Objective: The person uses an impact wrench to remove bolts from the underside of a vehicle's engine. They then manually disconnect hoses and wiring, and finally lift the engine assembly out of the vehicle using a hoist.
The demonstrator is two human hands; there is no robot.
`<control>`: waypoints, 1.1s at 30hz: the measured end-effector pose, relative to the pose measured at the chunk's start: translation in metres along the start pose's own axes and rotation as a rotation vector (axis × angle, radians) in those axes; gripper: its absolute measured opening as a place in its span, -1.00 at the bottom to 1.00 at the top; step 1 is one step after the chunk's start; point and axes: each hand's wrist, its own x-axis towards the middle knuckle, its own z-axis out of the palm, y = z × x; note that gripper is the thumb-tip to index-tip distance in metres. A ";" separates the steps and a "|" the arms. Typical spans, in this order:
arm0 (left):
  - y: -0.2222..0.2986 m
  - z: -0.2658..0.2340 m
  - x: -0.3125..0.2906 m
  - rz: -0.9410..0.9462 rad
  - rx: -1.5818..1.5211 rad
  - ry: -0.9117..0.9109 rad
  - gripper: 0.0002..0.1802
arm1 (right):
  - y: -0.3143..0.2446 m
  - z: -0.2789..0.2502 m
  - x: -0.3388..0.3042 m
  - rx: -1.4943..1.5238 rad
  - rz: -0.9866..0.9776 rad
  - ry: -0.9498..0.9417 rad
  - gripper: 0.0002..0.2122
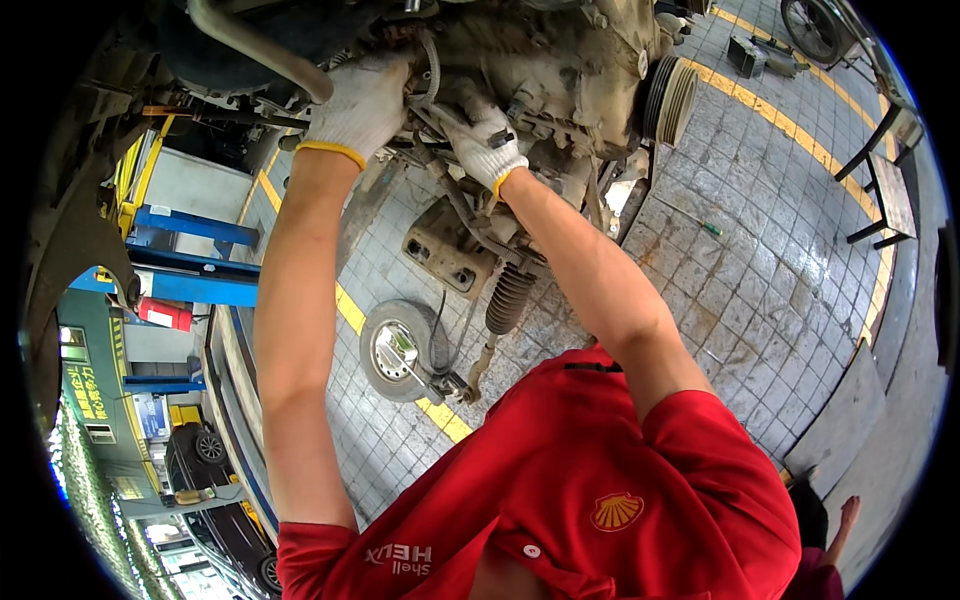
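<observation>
A person in a red shirt (560, 480) reaches with both white-gloved hands into a grimy engine assembly (590, 60) at the top of the view, in a workshop with a tiled floor (740, 310) crossed by yellow lines. The left hand (362, 105) is beside a thick grey pipe (262, 50), its fingertips lost among the parts; the right hand (480, 140) is angled in below a ribbed pulley's (672, 100) left, its fingers partly obscured. Whether either grips anything cannot be told. Below are a wheel (393, 352) and a ribbed boot (510, 298); a green-handled tool (711, 229) lies at right. Blue steel beams (195, 288) and dark cars (240, 540) stand at left. Another person's arm (838, 535) is cut off at the lower right rim.
</observation>
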 end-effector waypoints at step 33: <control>0.010 -0.004 -0.085 -0.052 0.040 0.421 -0.68 | -0.015 0.019 0.000 -0.479 -0.366 0.192 -0.77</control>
